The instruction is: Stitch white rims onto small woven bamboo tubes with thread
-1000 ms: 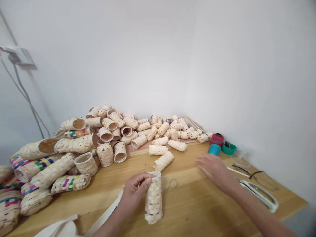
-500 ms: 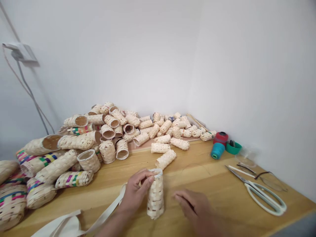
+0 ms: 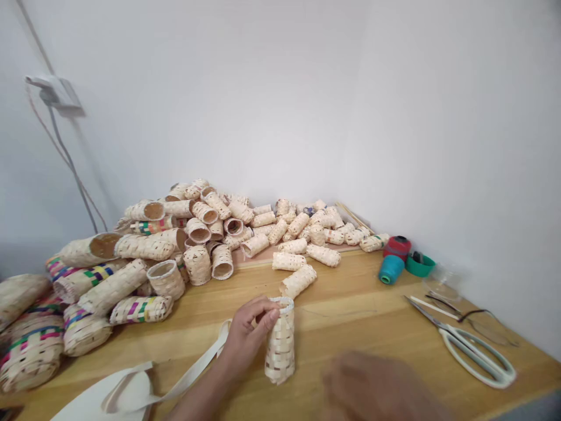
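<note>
A small woven basket, tube-shaped with a whitish bound rim, stands nearly upright at the near middle of the table. My left hand pinches its rim from the left, thumb outside and fingers at the opening. To the right of the basket, apart from it, my right hand is smeared by motion, so its fingers cannot be made out. Just beyond the basket lies another woven tube on its side. A pale flat strip runs past my left forearm to a coil at the near left.
Many woven baskets are heaped at the back and left against the wall. On the right lie white-handled scissors and eyeglasses. Behind them are a blue thread spool, a red spool and a green bowl.
My right hand has moved right and nearer, away from the basket, and is now blurred. The left hand keeps its pinch on the rim. The whole view has shifted slightly.
</note>
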`<move>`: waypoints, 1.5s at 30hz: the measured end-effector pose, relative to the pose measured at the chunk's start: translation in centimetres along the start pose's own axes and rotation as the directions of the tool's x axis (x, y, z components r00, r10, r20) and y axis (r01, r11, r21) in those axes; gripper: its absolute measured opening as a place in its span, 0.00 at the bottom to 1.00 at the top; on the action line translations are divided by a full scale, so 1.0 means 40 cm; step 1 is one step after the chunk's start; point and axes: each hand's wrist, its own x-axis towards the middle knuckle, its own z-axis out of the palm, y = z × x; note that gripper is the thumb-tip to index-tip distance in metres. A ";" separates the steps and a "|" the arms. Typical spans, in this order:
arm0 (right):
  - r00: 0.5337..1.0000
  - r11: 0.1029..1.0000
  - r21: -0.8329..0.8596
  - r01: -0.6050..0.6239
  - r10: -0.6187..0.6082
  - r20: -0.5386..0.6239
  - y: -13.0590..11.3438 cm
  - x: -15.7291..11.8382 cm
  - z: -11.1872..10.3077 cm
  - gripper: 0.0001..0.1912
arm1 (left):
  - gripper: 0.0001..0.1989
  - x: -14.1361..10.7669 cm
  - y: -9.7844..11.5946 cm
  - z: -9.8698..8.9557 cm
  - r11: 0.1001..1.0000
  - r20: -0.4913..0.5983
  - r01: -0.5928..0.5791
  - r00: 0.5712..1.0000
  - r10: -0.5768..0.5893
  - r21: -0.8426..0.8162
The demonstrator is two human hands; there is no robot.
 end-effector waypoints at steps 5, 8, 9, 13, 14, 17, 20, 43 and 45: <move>0.981 0.985 0.039 -0.168 0.171 -0.094 0.031 0.086 -0.034 0.16 | 0.14 -0.002 0.005 -0.001 1.000 0.013 -0.013 1.000 0.013 0.008; 0.962 0.968 0.147 -0.203 0.225 -0.154 0.033 0.105 -0.025 0.16 | 0.13 -0.002 0.005 -0.001 1.000 0.024 -0.015 1.000 0.015 0.009; 0.965 0.963 0.190 -0.193 0.222 -0.141 0.035 0.112 -0.018 0.17 | 0.13 -0.002 0.005 -0.001 1.000 0.028 -0.017 0.999 0.017 0.008; 0.985 0.876 0.450 -0.174 0.147 0.094 0.065 0.156 0.031 0.24 | 0.13 -0.001 0.007 -0.002 1.000 0.031 -0.023 0.999 0.023 -0.002; 0.979 0.830 0.525 -0.189 0.117 0.167 0.078 0.168 0.042 0.25 | 0.13 0.000 0.007 -0.003 1.000 0.036 -0.026 0.999 0.026 -0.001; 0.946 0.716 0.652 -0.251 0.037 0.323 0.117 0.193 0.056 0.14 | 0.14 0.000 0.010 -0.004 0.999 0.041 -0.042 0.998 0.042 0.013; 0.952 0.635 0.725 -0.266 0.054 0.302 0.132 0.200 0.042 0.10 | 0.14 -0.001 0.014 -0.004 0.998 0.044 -0.052 0.998 0.050 0.035; 0.852 -0.292 0.956 -0.024 0.494 0.172 0.084 0.311 0.110 0.21 | 0.16 0.003 0.054 -0.001 0.981 0.217 -0.182 0.957 0.193 -0.069; 0.836 -0.275 0.961 0.011 0.530 0.142 0.101 0.320 0.103 0.19 | 0.18 0.001 0.056 0.000 0.975 0.249 -0.205 0.943 0.220 -0.084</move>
